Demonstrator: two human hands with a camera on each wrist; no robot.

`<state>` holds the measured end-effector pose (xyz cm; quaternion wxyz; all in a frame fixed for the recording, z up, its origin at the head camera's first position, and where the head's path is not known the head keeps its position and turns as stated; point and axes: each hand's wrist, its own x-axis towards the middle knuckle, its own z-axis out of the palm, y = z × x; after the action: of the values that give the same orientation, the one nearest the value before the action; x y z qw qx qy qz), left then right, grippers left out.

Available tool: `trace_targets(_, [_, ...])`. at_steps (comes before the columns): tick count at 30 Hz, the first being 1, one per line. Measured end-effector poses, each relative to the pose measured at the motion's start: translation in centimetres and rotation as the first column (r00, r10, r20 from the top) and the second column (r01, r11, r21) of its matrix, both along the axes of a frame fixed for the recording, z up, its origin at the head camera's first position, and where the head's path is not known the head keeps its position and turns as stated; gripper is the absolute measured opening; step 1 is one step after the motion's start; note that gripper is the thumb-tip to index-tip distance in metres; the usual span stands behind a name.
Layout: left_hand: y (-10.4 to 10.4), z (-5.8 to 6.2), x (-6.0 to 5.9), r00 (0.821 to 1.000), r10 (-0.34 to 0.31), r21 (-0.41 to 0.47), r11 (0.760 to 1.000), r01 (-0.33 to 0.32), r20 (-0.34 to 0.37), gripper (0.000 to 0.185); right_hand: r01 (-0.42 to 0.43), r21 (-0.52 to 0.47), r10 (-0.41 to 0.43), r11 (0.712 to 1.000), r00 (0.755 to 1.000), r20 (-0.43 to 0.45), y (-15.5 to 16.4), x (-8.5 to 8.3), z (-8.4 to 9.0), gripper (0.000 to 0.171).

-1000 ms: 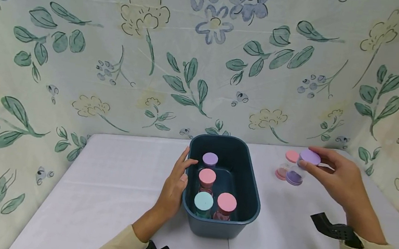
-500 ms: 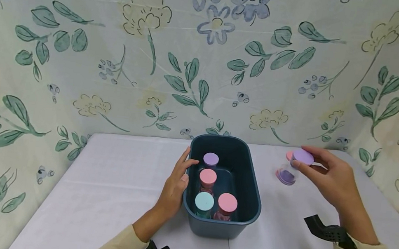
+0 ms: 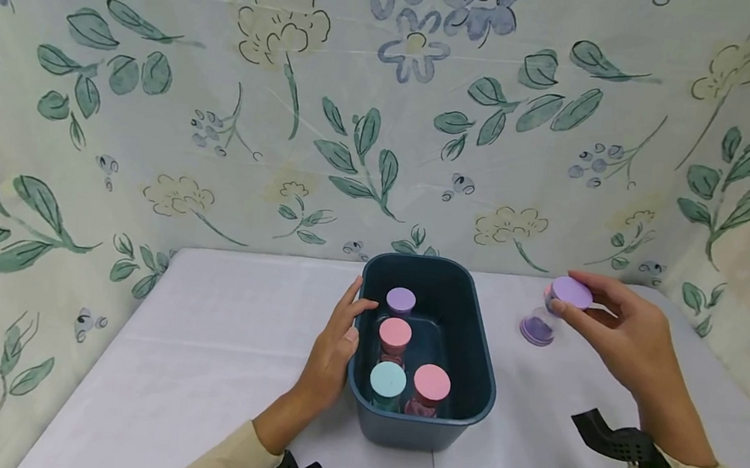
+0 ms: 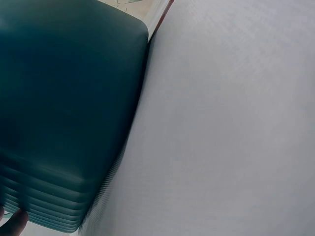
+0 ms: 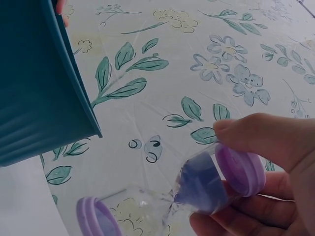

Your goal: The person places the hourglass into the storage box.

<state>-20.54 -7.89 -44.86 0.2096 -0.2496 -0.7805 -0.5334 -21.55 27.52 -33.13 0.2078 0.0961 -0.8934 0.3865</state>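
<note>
A dark teal bin (image 3: 472, 355) stands on the white table and holds several sand timers with purple (image 3: 400, 300), pink (image 3: 394, 335) and teal (image 3: 388, 380) caps. My left hand (image 3: 351, 311) rests with straight fingers against the bin's left rim; its fingertip (image 4: 15, 221) shows beside the bin wall (image 4: 64, 113). To the right of the bin, my right hand (image 3: 567, 297) pinches the top cap of a tilted purple sand timer (image 3: 536, 329). The right wrist view shows fingers (image 5: 261, 137) around that cap and purple sand in the glass (image 5: 197, 184).
Flowered fabric walls (image 3: 288, 137) close in the table on the back and both sides. White cloth (image 3: 207, 346) covers the table to the left and front of the bin. Black wrist mounts sit at both sleeves (image 3: 616, 443).
My right hand has shifted the purple timer a little left toward the bin. The pink timer that stood behind it is now hidden. My left hand has stayed on the rim.
</note>
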Motion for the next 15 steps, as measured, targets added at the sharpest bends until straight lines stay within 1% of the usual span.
trace_targets(6, [0.06,0.15,0.21,1.0,-0.002,0.004,1.0,0.002,0.003,0.044,-0.028,-0.025,0.028,0.999,0.999,-0.03,0.03,-0.04,0.16,0.055])
trace_targets(11, [0.04,0.13,0.17,1.0,0.001,0.003,1.0,-0.001,0.007,0.045,-0.061,-0.047,0.059,0.997,0.997,-0.052,0.04,0.0,0.35,0.052])
trace_targets(15, [0.01,0.08,0.09,1.0,-0.001,0.007,1.0,0.001,0.008,0.046,-0.055,-0.043,0.053,0.998,0.997,-0.048,-0.29,0.2,0.67,0.052])
